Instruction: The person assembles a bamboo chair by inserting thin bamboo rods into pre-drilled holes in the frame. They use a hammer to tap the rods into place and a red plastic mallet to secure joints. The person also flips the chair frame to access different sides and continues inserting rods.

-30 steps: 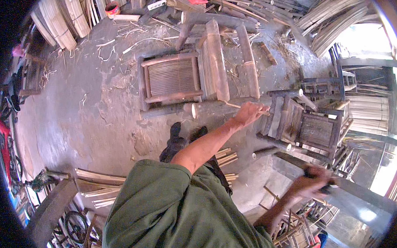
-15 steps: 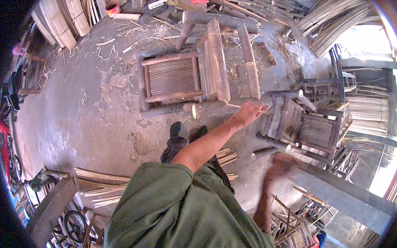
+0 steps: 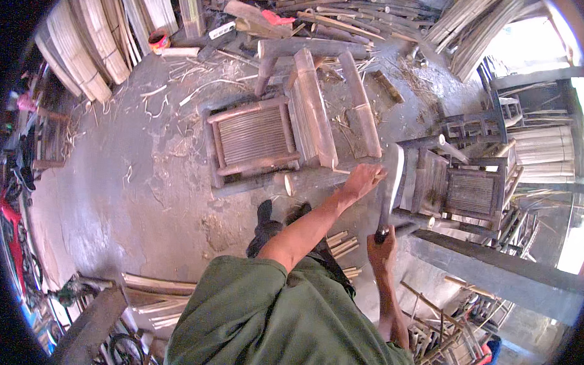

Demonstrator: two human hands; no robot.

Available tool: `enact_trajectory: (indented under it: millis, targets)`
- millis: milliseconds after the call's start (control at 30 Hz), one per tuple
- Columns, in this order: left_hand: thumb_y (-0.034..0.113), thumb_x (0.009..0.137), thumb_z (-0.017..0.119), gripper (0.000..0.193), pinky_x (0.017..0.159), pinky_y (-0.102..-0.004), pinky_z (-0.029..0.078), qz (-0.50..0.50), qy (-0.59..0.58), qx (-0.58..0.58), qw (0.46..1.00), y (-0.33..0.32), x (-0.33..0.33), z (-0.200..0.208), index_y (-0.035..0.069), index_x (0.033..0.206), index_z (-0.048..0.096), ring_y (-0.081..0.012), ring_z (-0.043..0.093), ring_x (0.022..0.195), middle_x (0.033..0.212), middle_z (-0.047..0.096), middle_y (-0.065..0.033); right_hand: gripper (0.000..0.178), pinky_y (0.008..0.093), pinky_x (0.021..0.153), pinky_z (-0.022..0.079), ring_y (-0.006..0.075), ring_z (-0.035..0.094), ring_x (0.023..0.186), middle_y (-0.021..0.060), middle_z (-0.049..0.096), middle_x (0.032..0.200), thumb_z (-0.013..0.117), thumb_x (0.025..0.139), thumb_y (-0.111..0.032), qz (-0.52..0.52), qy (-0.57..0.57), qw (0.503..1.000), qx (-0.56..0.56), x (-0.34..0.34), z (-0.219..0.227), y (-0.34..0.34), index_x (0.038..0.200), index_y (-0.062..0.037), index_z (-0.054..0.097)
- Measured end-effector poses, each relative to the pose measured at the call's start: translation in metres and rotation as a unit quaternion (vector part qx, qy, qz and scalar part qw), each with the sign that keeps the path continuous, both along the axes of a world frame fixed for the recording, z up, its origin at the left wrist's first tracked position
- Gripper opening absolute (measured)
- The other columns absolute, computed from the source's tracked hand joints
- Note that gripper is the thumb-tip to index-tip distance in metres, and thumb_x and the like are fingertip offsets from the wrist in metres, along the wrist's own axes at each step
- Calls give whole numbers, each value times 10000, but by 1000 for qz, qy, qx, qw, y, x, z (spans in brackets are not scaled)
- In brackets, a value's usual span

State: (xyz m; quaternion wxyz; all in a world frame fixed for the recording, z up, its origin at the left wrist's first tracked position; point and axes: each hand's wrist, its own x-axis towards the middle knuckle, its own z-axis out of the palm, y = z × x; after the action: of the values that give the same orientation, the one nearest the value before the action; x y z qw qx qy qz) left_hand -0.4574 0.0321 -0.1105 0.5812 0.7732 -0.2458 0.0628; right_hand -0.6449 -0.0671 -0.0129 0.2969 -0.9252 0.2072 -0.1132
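Left hand (image 3: 365, 180): closed round a thin bamboo strip (image 3: 342, 171), most of it hidden in the fist
Strip end: pokes out just left of that hand; contact with the bamboo chair (image 3: 255, 137) beyond is hard to make out
Right hand (image 3: 382, 249): nearer the body, gripping a large knife (image 3: 389, 192), its grip mostly covered
Blade: extends ahead of the right hand, just right of the left
Right upper arm: hidden by the green shirt (image 3: 261, 323)

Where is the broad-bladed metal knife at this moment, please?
In the head view, right of centre, the knife is in the right hand, its blade between the left hand and the dark slatted chair.
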Motion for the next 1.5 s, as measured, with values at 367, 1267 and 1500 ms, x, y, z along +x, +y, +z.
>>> enact_trajectory:
  millis: [367,1267,1500]
  targets:
    - [207,890,606,151,512,-443,484,38,-31,19,999,-2,0,-9,61,876,569,-323,620,592,643,605,-131,291,281,608,452,163,502,669,49,557,812,637,815,-70,80,-269,958,-57,22,32,-13,1085,-79,531]
    - [208,896,610,197,512,-423,470,18,-20,77,997,9,11,-7,38,804,573,-345,610,605,667,600,-140,273,357,560,456,234,515,549,120,534,619,659,765,-89,-19,87,996,22,12,2,33,962,-66,471]
    - [209,886,622,194,695,-383,501,-36,65,-50,996,44,2,40,20,928,629,-324,639,781,878,647,-155,570,303,596,465,161,523,615,60,558,739,604,786,-83,-109,-41,969,217,55,-41,39,1330,-99,434]
